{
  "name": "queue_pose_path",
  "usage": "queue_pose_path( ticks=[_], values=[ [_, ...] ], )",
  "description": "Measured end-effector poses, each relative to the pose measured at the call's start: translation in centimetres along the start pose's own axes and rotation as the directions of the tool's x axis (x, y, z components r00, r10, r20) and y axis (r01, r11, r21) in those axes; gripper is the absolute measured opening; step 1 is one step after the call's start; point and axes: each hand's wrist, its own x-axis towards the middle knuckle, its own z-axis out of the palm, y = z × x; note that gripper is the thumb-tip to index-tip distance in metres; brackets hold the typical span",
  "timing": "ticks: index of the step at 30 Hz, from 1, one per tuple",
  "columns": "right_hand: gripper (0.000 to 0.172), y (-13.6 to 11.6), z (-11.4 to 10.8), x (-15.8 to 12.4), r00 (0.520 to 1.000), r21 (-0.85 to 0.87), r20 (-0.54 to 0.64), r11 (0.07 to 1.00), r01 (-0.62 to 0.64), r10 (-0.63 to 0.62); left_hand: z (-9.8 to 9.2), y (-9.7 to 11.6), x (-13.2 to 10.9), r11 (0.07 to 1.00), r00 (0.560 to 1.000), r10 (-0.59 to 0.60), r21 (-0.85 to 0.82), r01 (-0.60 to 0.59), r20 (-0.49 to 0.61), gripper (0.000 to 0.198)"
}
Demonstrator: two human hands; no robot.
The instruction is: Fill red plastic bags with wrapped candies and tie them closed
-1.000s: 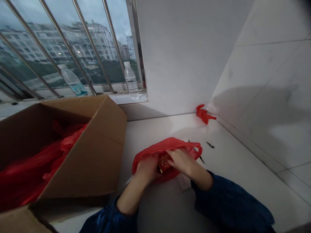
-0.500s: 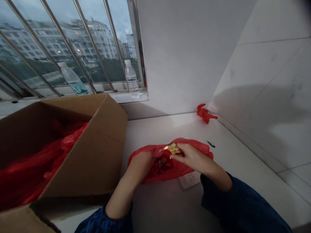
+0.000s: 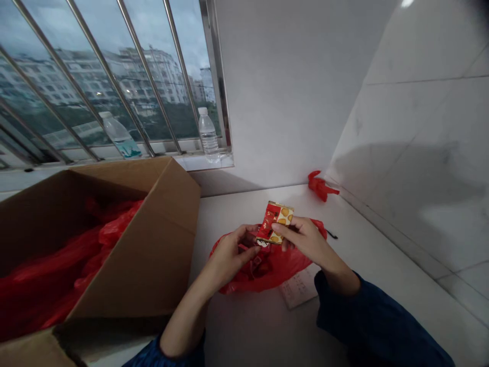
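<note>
In the head view my right hand [image 3: 305, 242] pinches a flat red-and-yellow snack packet [image 3: 272, 223] above an opened red plastic bag [image 3: 294, 261]. The thumb lies across its front. My left hand [image 3: 231, 255] is curled at the packet's lower left, with thumb and fingers around a small red-and-white packet [image 3: 263, 244] mostly hidden under the first one. Inside the bag lie more small red packets [image 3: 256, 262]. Part of the bag sits over a pale printed card [image 3: 300, 288] on the white tabletop [image 3: 252, 326].
At left stands an open cardboard box [image 3: 153, 255] full of red plastic bags [image 3: 49, 275]. Two plastic bottles, one clear [image 3: 208, 136] and one with a teal label [image 3: 120, 136], are on the barred window's sill. A crumpled red bag [image 3: 321, 186] and a small black strip [image 3: 331, 234] lie toward the right wall.
My left hand has come up out of the red bag beside the snack packet. My right hand has raised and turned that packet, so its red-and-yellow front now shows.
</note>
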Motion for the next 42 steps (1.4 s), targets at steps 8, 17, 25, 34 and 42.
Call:
queue_pose_path(
  ticks=[8,17,25,34,42],
  values=[
    [0.037,-0.4,-0.1,-0.4,0.975,0.078,-0.221,0.996,0.032,-0.014,-0.3,-0.3,0.0,0.999,0.998,-0.014,-0.034,0.012,-0.068,0.035],
    [0.031,0.2,0.3,-0.1,0.976,0.379,-0.219,0.922,0.079,0.007,-0.3,-0.2,-0.2,0.99,0.996,0.053,0.132,-0.044,-0.068,0.034],
    [0.036,0.0,1.9,-0.1,0.997,0.533,-0.08,0.846,0.032,0.012,0.6,0.7,-0.4,0.987,0.988,0.091,0.14,-0.073,-0.123,0.026],
    [0.036,-0.2,2.2,-0.9,0.996,0.462,-0.065,0.882,0.09,-0.068,0.5,1.8,-0.6,0.995,0.947,0.093,-0.001,-0.098,-0.308,0.029],
    [0.031,-1.1,1.4,-1.1,0.989,0.262,-0.119,0.958,0.115,-0.086,0.0,2.1,-0.8,0.992,0.908,0.096,-0.031,-0.119,-0.408,0.024]
  ],
)
